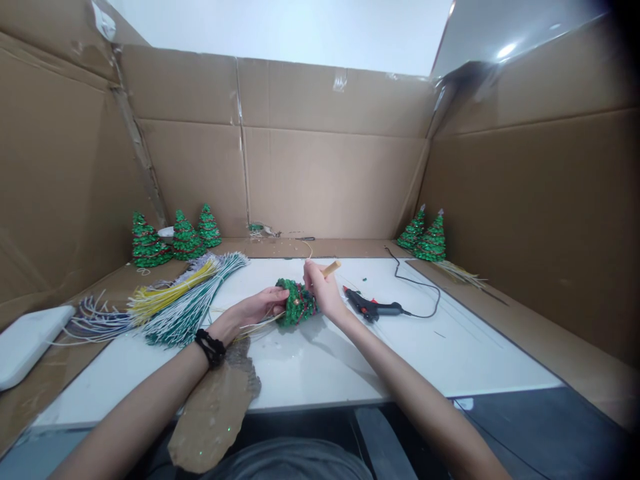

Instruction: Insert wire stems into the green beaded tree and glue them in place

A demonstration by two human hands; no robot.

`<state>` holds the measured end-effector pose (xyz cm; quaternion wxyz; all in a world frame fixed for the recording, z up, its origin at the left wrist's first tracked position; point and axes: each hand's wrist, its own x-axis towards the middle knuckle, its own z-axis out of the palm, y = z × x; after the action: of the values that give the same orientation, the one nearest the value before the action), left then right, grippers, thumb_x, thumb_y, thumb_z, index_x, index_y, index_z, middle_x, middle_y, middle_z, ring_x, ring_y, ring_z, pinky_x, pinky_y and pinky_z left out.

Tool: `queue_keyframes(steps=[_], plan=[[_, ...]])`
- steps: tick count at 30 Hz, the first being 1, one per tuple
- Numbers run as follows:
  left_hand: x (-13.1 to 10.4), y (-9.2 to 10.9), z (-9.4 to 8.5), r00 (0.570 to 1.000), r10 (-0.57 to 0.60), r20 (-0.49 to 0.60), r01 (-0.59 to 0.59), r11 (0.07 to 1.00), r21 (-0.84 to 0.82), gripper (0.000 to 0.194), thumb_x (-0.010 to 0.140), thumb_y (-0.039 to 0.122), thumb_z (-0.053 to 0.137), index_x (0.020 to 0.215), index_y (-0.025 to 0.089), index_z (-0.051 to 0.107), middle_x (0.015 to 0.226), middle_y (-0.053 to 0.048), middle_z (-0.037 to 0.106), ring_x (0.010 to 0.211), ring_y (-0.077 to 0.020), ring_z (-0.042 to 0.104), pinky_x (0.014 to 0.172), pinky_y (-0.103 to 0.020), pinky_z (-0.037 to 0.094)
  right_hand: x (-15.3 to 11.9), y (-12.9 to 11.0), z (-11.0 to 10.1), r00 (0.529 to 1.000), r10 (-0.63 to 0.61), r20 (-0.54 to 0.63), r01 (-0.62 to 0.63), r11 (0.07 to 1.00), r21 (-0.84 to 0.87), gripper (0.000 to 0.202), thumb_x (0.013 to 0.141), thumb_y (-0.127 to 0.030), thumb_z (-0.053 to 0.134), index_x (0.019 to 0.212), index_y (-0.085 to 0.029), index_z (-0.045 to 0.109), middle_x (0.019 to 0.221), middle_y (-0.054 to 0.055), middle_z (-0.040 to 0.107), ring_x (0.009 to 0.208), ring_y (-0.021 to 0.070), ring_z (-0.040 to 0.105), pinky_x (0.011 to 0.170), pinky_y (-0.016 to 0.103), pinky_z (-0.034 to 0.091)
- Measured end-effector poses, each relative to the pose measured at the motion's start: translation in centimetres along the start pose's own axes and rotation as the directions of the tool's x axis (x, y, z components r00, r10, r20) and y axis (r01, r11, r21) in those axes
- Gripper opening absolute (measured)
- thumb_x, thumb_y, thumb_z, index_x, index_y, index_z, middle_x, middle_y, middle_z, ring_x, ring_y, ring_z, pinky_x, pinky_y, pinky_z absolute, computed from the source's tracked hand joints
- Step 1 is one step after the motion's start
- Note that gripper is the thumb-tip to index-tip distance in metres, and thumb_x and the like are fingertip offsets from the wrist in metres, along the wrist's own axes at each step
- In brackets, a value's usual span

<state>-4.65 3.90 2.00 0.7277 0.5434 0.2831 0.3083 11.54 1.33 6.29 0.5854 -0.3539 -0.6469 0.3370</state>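
Over the middle of the white desk point(475, 373), the left hand point(263, 305) has its fingers clasped on the left side of a green beaded tree point(297, 308), tipped over, with pale strands point(263, 327) trailing from it beneath that hand. I cannot tell whether the tree touches the desk. The right hand point(323, 290) is at the tree's other side, fingers curled around a tool with a tan handle point(331, 268) that juts out to the right; the tool's working end is hidden.

A glue gun point(369, 308) lies right of the hands, its cord point(439, 297) looping toward the desk's far edge. Bundles of green-and-white strands point(193, 313) and yellow strands point(173, 288) lie by the left edge. A torn cardboard piece point(210, 417) overhangs the near edge under the left forearm. Three upright trees point(187, 241) stand beyond the far left corner, two others point(431, 243) near the far right corner.
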Motion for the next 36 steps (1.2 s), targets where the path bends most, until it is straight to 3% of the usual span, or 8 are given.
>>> queue_keyframes(steps=[25,36], plan=[[0.1,0.8,0.1,0.999,0.015,-0.039,-0.011,0.994,0.107,0.034,0.071,0.036,0.065,0.060,0.016,0.039,0.055,0.007,0.027,0.051,-0.0057,0.017,0.049,-0.026,0.011,-0.6,-0.3,-0.1,0.999,-0.041,-0.021,0.040,0.997,-0.065,0.052,0.086,-0.054,0.037,0.046,-0.021,0.035,0.045,-0.003,0.034,0.045,0.0103,0.035,0.047,0.024,0.031],[-0.3,1.4,0.1,0.999,0.009,-0.034,-0.001,0.970,0.244,0.043,0.069,0.045,0.064,0.056,0.019,0.032,0.054,0.008,0.023,0.051,-0.0070,0.016,0.050,-0.026,0.012,-0.8,0.4,0.4,0.995,-0.097,-0.030,0.093,0.991,-0.095,0.051,0.087,-0.055,0.034,0.048,-0.021,0.031,0.045,-0.003,0.031,0.045,0.0096,0.030,0.045,0.025,0.026]])
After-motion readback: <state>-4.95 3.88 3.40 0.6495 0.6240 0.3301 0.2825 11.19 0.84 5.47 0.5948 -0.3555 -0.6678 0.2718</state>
